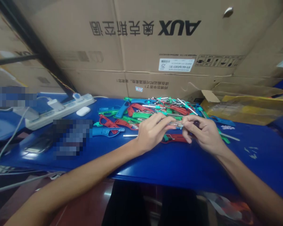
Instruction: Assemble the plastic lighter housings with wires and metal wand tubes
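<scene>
My left hand is closed, its fingers pinching a small clear part with a shiny end. At the other end of that part, my right hand is closed too. A dark, rounded object, perhaps a tool handle, shows between its fingers. Below the hands lies a red lighter body with a green piece inside. A thin metal tube comes out from behind my left hand; whether it joins the red body is hidden. Behind is a heap of long-nosed lighter parts in red, green and blue.
Left on the blue table are a white power strip with plugs, a white earphone case and a dark phone. A large cardboard box stands behind. Yellow packaging sits at the right, with small scraps nearby.
</scene>
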### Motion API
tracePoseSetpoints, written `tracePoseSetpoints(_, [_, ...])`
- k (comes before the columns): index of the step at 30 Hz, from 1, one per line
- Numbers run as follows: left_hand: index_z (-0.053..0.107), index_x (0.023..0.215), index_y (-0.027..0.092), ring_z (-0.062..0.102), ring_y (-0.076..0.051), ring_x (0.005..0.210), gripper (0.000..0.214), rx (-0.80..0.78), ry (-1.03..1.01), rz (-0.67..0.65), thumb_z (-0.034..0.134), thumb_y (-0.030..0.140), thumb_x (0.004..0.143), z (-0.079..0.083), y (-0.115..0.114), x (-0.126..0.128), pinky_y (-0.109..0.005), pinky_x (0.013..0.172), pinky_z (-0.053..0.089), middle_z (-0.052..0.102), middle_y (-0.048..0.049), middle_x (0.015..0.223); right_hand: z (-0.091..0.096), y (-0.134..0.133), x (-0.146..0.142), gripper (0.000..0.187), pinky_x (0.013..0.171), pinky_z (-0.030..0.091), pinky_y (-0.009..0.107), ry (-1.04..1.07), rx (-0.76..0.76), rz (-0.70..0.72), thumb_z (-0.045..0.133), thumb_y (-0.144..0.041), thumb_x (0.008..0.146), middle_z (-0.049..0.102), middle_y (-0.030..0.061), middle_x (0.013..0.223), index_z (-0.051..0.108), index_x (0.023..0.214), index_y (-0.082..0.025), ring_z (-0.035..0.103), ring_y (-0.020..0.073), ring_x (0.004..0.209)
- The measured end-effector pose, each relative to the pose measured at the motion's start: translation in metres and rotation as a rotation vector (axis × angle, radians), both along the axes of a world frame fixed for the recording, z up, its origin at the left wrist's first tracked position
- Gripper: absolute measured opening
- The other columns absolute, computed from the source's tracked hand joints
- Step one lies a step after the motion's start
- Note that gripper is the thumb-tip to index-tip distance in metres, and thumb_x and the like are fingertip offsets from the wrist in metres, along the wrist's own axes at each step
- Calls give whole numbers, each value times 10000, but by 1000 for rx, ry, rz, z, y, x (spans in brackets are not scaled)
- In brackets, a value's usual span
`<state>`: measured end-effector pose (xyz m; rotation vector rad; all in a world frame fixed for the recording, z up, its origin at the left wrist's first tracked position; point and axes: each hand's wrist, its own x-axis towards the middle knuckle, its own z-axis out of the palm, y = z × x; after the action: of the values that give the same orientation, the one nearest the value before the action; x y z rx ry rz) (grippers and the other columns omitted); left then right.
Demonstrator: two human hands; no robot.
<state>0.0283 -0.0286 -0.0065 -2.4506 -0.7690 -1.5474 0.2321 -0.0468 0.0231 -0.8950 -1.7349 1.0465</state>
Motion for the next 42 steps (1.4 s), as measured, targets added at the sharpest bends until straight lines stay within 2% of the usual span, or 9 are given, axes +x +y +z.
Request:
tracePoseSetpoints(7, [661, 1141, 158, 642, -150, 809, 264, 83, 88, -22, 500, 342, 1041, 1, 11, -8, -270, 704, 527, 674, -50, 880, 5, 1, 2, 255, 438, 362, 256, -22, -6, 31, 651, -452, 939, 606, -42, 505, 614, 912, -201, 514, 105, 402])
tracePoseSetpoints(12, [645, 1159, 167, 681, -167, 911, 245, 122, 112, -56, 534, 342, 1028, 1, 17, -12, -289, 767, 560, 710, -63, 957, 0, 6, 3, 261, 418, 329, 237, 20, 8, 3, 615, -467, 961, 593, -52, 509, 621, 953, -206, 548, 106, 408])
tracePoseSetpoints(18, [633, 1148, 169, 697, -170, 885, 256, 86, 107, -54, 471, 345, 1055, 4, 17, -16, -298, 762, 563, 725, -64, 955, -7, 14, 2, 291, 396, 310, 236, 110, 35, -73, 597, -498, 959, 718, 15, 848, 629, 1043, -221, 537, 76, 431])
tracePoseSetpoints(22, [599, 1094, 170, 709, -148, 823, 287, -27, 26, -100, 402, 378, 1076, -2, 16, -14, -272, 716, 559, 742, -58, 956, -13, 15, -7, 211, 527, 422, 250, 8, 131, -127, 689, -409, 903, 661, -17, 739, 676, 979, -213, 545, 102, 559])
tracePoseSetpoints(27, [525, 1226, 179, 708, -172, 871, 293, -153, -13, -127, 366, 379, 1083, -5, 13, -15, -327, 768, 564, 740, -91, 1059, -18, 16, -12, 221, 702, 492, 294, -24, 135, -101, 690, -403, 890, 672, 6, 847, 681, 1010, -218, 615, 149, 761])
tracePoseSetpoints(31, [542, 1263, 219, 576, -230, 1250, 255, -102, 22, -177, 383, 270, 1071, 1, 12, -14, -460, 1007, 492, 599, -119, 1383, -17, 18, -7, 302, 695, 502, 294, -8, 163, -121, 744, -424, 845, 680, 5, 871, 674, 1070, -235, 623, 155, 762])
tracePoseSetpoints(34, [577, 1255, 250, 395, -278, 1418, 257, -98, 61, -174, 414, 277, 1058, 3, 10, -10, -549, 1107, 380, 404, -111, 1555, -17, 16, -7, 314, 752, 529, 327, -92, 150, -21, 749, -419, 848, 724, 20, 976, 707, 1109, -248, 653, 179, 847])
tracePoseSetpoints(38, [556, 1305, 271, 383, -272, 1422, 292, -184, 105, -265, 389, 261, 1065, 1, 6, -5, -549, 1121, 349, 394, -113, 1549, -17, 14, -9, 223, 848, 541, 373, -121, 127, 108, 689, -405, 906, 768, 12, 995, 771, 1051, -256, 682, 198, 920])
tracePoseSetpoints(42, [528, 1318, 259, 543, -223, 1246, 284, -181, 42, -325, 502, 242, 1036, 4, 6, -7, -468, 1052, 414, 586, -103, 1352, -17, 16, -8, 191, 875, 550, 389, -133, 216, 44, 672, -373, 921, 787, 11, 989, 788, 1043, -281, 711, 207, 921])
